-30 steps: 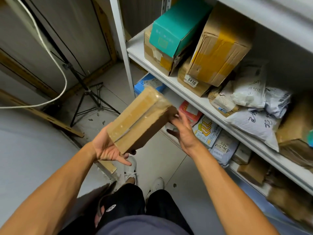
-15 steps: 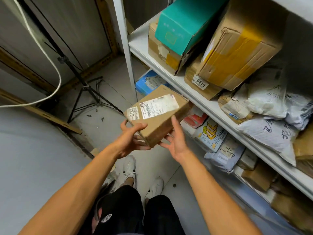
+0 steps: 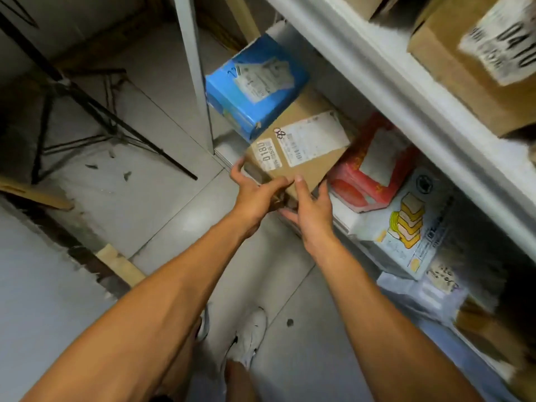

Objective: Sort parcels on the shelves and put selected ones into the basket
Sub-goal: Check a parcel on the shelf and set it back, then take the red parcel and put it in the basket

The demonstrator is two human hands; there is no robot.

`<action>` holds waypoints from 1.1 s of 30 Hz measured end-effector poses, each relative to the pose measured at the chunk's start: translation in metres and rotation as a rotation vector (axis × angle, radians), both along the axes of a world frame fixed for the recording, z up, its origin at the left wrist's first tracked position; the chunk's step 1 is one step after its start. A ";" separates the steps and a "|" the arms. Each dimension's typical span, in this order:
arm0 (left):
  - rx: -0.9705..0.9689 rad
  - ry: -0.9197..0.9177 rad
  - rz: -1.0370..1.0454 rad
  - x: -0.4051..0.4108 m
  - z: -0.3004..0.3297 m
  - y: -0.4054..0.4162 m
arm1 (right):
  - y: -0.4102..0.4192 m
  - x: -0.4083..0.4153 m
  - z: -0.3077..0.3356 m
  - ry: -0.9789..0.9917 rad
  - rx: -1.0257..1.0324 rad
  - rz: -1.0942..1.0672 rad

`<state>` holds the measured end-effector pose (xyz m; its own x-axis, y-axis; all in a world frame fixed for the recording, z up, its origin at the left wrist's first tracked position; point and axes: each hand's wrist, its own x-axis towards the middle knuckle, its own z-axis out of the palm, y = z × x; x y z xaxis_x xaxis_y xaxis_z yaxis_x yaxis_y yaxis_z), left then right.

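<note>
Left hand (image 3: pixel 255 195) and right hand (image 3: pixel 311 210), fingers curled, grip the near end of the cardboard parcel (image 3: pixel 298 152) at the lower shelf's (image 3: pixel 342 224) front edge, between blue parcel (image 3: pixel 255 85) and red parcel (image 3: pixel 374 169). Risk: snagging either neighbour could dislodge it.

Grey tiled floor (image 3: pixel 162 117); black tripod (image 3: pixel 95 111) at left; white shelving upright (image 3: pixel 193 68).
</note>
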<state>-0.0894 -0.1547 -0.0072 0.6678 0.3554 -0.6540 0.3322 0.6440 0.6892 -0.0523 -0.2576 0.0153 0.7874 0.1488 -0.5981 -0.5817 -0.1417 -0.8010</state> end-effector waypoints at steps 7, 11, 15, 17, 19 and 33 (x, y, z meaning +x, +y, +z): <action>0.148 -0.053 -0.037 0.076 -0.056 0.002 | 0.005 0.049 -0.052 -0.143 -0.111 0.040; 0.239 -0.028 -0.103 0.079 -0.073 -0.008 | -0.011 0.059 -0.059 -0.256 -0.340 0.284; 0.156 -0.061 -0.149 0.073 -0.085 -0.015 | -0.038 0.086 -0.046 -0.521 -0.527 0.222; 0.141 -0.057 -0.221 0.075 -0.086 -0.016 | -0.052 0.113 -0.037 -0.650 -0.699 0.199; 0.214 -0.012 -0.338 0.080 -0.082 -0.018 | -0.062 0.142 -0.029 -0.827 -0.894 0.145; 0.073 0.170 -0.265 0.083 -0.072 -0.092 | -0.106 0.224 -0.038 -0.554 -1.188 0.405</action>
